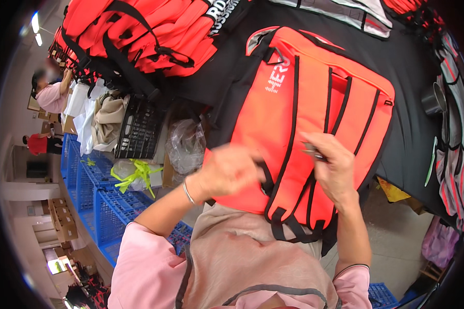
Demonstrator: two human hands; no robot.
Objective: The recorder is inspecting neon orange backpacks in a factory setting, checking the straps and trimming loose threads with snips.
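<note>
A bright orange-red backpack (pixel 314 98) with black-edged shoulder straps lies in front of me, its lower end against my apron. My right hand (pixel 337 170) is closed around a small dark metal tool (pixel 313 150) that looks like thread snips; most of it is hidden in the fingers. This hand is over the strap area of the bag. My left hand (pixel 232 170), with a bracelet on its wrist, is over the bag's lower left side. Motion smears its fingers, so I cannot make out whether they hold anything.
A black-covered table (pixel 407 149) bears the bag. Piled orange-red bags (pixel 139 36) stand at the far left, near a black crate (pixel 137 129). Blue crates (pixel 111 216) line the left. A dark metal cup (pixel 434 99) and grey bags (pixel 453 139) are on the right. Other people are far left.
</note>
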